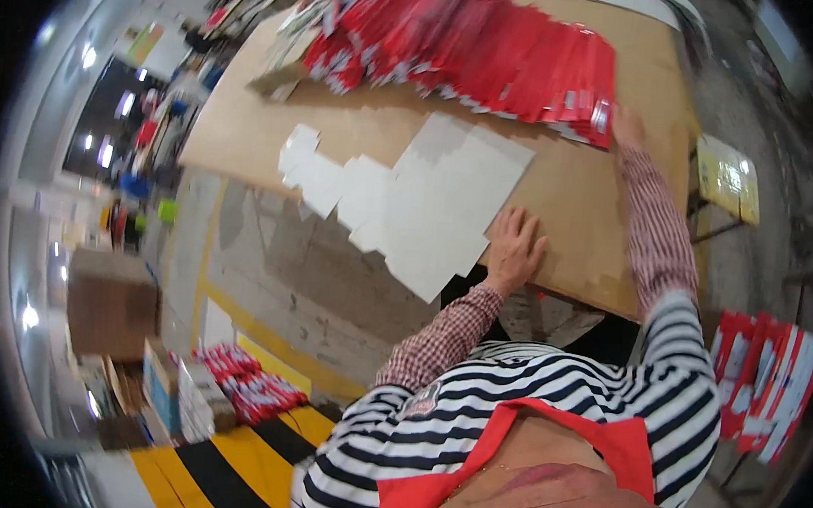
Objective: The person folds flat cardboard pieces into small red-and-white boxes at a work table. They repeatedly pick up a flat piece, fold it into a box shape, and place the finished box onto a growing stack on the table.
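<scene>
A long fanned row of flat red cartons (527,67) lies across the far side of the brown table. My right hand (626,128) is at the row's right end, against the last cartons; its fingers are blurred and partly hidden, so their grip is unclear. Nearer to me lies a flat white die-cut cardboard sheet (437,191) with a stepped outline, reaching past the table's near edge. My left hand (515,246) rests by that sheet's right edge, fingers stretched out and slightly apart, holding nothing.
The brown tabletop (601,218) ends just in front of me. A yellow-topped stool (728,179) stands to the right, with more red and white cartons (767,383) below it. At lower left are a cardboard box (112,303), red packets (248,384) and a yellow-black striped surface (230,470).
</scene>
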### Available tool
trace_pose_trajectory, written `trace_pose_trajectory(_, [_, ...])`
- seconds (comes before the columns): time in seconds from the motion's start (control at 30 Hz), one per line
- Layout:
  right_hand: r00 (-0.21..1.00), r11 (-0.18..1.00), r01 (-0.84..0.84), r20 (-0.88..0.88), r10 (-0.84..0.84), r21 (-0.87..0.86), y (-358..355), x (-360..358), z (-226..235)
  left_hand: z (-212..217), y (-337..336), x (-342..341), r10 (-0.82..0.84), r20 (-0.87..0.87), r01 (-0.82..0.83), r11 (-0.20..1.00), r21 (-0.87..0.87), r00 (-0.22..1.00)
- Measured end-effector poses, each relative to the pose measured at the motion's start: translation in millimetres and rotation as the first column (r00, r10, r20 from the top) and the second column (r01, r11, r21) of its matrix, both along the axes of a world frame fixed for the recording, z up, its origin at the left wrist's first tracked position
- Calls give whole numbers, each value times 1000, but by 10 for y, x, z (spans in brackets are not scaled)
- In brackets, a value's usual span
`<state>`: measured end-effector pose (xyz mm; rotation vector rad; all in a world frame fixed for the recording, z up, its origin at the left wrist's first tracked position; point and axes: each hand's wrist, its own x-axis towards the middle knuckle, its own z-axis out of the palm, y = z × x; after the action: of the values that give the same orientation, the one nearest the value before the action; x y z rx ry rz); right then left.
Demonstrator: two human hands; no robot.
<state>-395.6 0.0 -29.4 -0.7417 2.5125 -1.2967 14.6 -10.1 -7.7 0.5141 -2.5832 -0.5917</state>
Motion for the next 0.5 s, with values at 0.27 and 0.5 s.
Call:
trace_pose_trajectory(0.27, [56, 294, -866, -507, 860, 404, -82, 3755, 725, -298, 232, -27, -266, -18, 263, 937, 232, 964])
trace_pose_trajectory(0.5, [31, 376, -753, -542, 840, 540, -221, 4149, 409, -334, 294, 1078, -441, 114, 444, 896, -1, 890])
